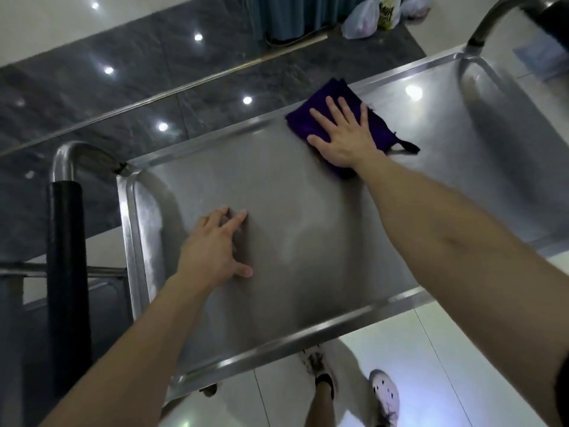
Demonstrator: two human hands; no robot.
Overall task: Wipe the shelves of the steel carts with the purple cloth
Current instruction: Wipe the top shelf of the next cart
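The purple cloth (337,90) lies bunched on the top shelf (308,226) of the steel cart. It sits at the far side, and its far corner touches the raised far rim (215,140). A thin dark tail of the cloth (409,147) sticks out to the right.

The right hand (345,140) lies flat on the cloth. Its fingers are straight and spread apart, and they press down without curling round the cloth.

The left hand (212,248) rests on the bare steel near the left end. Its fingers are spread and a little bent, the tips touch the shelf, and it holds nothing.

There is a wide patch of bare steel between the two hands. More bare steel runs from the cloth to the right end of the shelf. A low rim goes all the way round, with rounded corners. The near rim (308,331) is close to the person's feet, and one foot wears a light shoe with holes (385,392).

A steel handle with a black grip (64,241) stands just past the left end. Another steel handle (492,20) curves up at the far right corner.

The floor is shiny white tile with a dark strip (123,87) beyond the cart. Plastic bags (363,23) sit far back by a curtain (292,13).
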